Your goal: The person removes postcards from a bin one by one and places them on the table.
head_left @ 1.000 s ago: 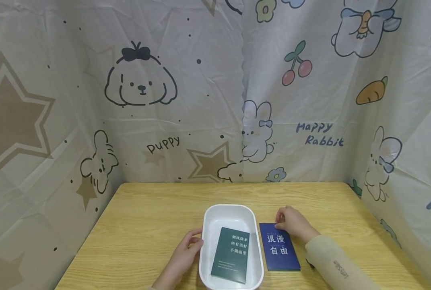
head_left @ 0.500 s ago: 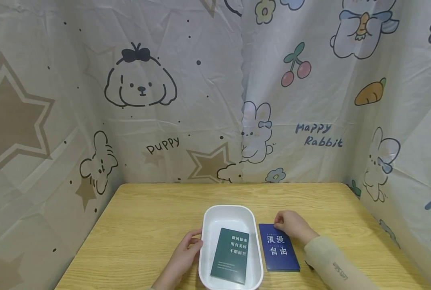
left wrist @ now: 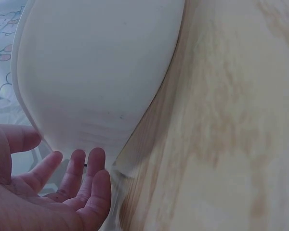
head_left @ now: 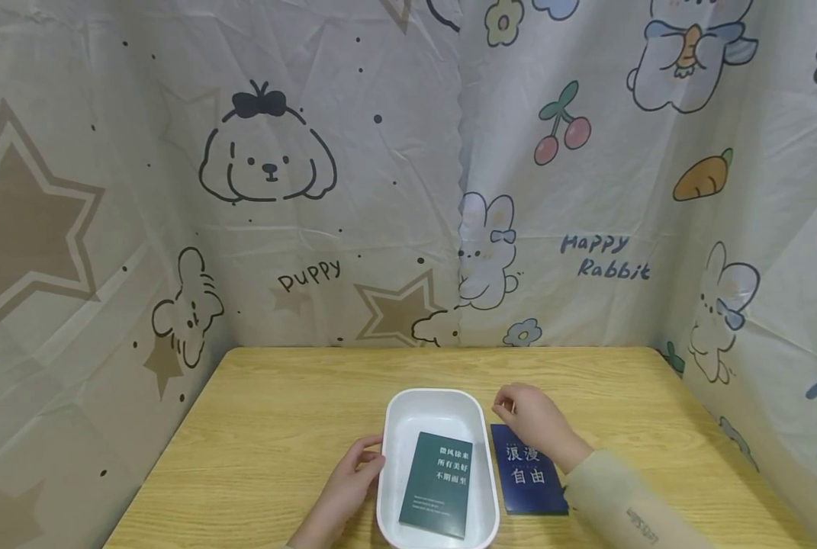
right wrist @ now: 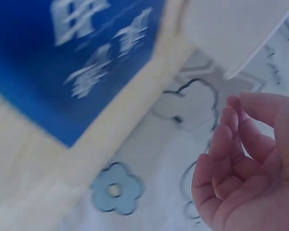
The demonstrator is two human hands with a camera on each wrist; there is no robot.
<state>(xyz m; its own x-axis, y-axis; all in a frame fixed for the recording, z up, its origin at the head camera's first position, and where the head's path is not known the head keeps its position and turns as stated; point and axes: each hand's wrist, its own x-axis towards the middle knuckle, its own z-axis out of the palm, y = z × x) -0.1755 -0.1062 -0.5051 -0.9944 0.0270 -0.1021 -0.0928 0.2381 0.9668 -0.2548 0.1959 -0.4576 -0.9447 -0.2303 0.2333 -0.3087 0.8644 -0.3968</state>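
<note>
A white plastic tray (head_left: pixel 389 526) stands on the table with a green booklet (head_left: pixel 437 484) lying flat inside it. My left hand (head_left: pixel 345 488) is at the tray's left side, thumb and relaxed fingers (left wrist: pixel 100 185) by its outer wall; contact is hard to tell. Right of the tray, a blue booklet (head_left: pixel 535 492) with white characters lies on the wood. Over that booklet's far end hovers my right hand (head_left: pixel 535 419), its fingers (right wrist: pixel 220 142) loosely bent and the thumb close to the index fingertip. Nothing shows in that hand, and it partly covers the booklet in the head view.
The wooden table (head_left: pixel 278 435) ends at a patterned curtain (head_left: pixel 381 229) that hangs behind it and on both sides. The tray's right rim is close to the blue booklet's left edge.
My right hand has come off the blue booklet's top edge and moved left and up, toward the tray. The blue booklet stays where it was. Left hand and tray have not visibly moved.
</note>
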